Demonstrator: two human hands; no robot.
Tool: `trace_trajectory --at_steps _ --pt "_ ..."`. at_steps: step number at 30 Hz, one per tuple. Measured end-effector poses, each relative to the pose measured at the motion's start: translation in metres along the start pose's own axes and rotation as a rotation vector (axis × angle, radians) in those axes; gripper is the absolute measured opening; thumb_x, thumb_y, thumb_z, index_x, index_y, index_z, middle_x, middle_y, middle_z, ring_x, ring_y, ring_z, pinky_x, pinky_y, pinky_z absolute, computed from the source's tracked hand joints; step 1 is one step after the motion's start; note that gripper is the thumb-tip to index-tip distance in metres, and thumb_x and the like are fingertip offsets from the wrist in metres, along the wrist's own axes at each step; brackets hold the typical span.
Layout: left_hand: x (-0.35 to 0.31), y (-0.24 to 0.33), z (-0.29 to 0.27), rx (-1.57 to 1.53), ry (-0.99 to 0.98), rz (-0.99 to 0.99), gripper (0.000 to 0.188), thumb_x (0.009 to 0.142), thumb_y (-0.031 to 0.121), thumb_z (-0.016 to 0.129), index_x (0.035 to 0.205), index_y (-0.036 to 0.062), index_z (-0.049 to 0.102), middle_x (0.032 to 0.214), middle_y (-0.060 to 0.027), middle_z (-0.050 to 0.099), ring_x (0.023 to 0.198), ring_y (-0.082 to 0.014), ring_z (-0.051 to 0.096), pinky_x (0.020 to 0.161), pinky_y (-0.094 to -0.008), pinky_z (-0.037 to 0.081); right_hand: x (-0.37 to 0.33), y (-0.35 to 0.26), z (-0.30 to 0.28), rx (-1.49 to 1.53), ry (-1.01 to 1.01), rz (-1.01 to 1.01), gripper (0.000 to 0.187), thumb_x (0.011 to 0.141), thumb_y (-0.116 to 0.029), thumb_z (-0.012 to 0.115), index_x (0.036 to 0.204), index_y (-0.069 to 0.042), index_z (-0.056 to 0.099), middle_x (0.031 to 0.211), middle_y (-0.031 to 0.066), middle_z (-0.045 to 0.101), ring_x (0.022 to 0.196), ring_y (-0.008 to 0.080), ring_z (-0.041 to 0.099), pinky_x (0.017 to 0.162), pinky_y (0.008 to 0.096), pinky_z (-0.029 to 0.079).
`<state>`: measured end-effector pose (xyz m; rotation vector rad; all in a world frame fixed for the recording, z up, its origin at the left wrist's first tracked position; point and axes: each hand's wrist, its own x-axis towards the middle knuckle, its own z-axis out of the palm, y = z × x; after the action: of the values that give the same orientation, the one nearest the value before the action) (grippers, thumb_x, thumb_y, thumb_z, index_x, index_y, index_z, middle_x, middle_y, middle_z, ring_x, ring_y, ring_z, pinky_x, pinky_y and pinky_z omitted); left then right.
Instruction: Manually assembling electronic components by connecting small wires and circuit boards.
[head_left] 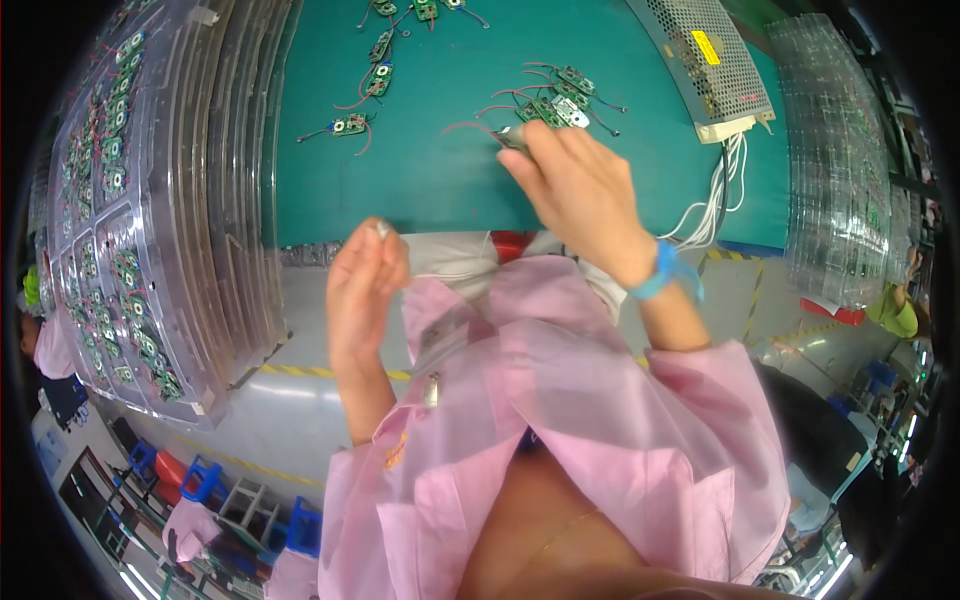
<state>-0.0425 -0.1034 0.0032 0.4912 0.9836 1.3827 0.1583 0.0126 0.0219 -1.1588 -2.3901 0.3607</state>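
Observation:
My right hand (580, 185), with a blue band at its wrist, reaches over the green mat (430, 180). Its thumb and fingers close on a small circuit board (508, 138), mostly hidden by the fingers, with a red wire trailing left. Just beyond lies a cluster of green circuit boards (572, 100) with red and dark wires. My left hand (368, 285) is raised at the mat's near edge, its fingers drawn together. A small whitish bit (381, 230) shows at the fingertips; what it is I cannot make out.
More wired boards (350, 125) lie across the mat's left and far side. Tall stacks of clear plastic trays (150, 230) holding boards stand at left and right. A perforated metal power supply (705, 60) with white cables (715, 205) sits at the far right.

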Motion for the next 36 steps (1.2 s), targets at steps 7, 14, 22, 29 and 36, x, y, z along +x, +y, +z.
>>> trace_trajectory --at_steps 7,14,22,29,36 --pt "0.006 -0.001 0.002 0.092 0.013 -0.027 0.024 0.099 0.022 0.041 0.080 0.0092 0.046 0.059 0.0051 0.030 0.055 -0.0047 0.029 0.053 -0.0200 0.023 -0.006 0.001 0.024 -0.168 0.228 0.056 0.022 0.080 -0.017 0.065 0.100 -0.012 0.057 0.083 0.0033 0.055 0.070 0.0209 0.052 0.063 0.0306 0.045" --pt "0.011 0.000 0.008 0.109 0.020 -0.027 0.025 0.099 0.023 0.041 0.079 0.0089 0.047 0.061 0.0044 0.033 0.055 -0.0048 0.029 0.053 -0.0197 0.023 0.001 0.024 0.025 -0.297 0.258 0.054 0.027 0.077 -0.016 0.067 0.102 -0.011 0.058 0.085 0.0041 0.053 0.072 0.0209 0.050 0.064 0.0307 0.045" --pt "0.009 0.000 0.002 0.045 0.017 -0.024 0.025 0.098 0.024 0.045 0.080 0.0075 0.050 0.067 0.0021 0.043 0.056 -0.0046 0.030 0.054 -0.0182 0.026 0.015 0.022 0.036 -0.274 0.326 -0.082 0.021 0.078 -0.014 0.067 0.098 -0.010 0.061 0.089 0.0051 0.054 0.074 0.0229 0.050 0.066 0.0309 0.045" --pt "0.006 0.002 -0.008 0.020 0.095 0.002 0.025 0.098 0.023 0.043 0.080 0.0074 0.049 0.065 0.0028 0.040 0.055 -0.0043 0.030 0.053 -0.0177 0.025 0.038 -0.030 0.038 0.061 0.218 -0.246 0.021 0.077 -0.012 0.065 0.096 -0.009 0.058 0.077 0.0042 0.052 0.068 0.0208 0.049 0.061 0.0301 0.044" --pt "0.004 0.008 -0.007 0.028 0.127 0.028 0.028 0.099 0.025 0.040 0.078 0.0084 0.047 0.059 0.0049 0.030 0.054 -0.0044 0.029 0.052 -0.0187 0.023 0.078 -0.053 0.082 -0.073 0.162 -0.253 0.025 0.080 -0.015 0.064 0.102 -0.008 0.055 0.086 0.0049 0.057 0.075 0.0212 0.054 0.065 0.0303 0.047"
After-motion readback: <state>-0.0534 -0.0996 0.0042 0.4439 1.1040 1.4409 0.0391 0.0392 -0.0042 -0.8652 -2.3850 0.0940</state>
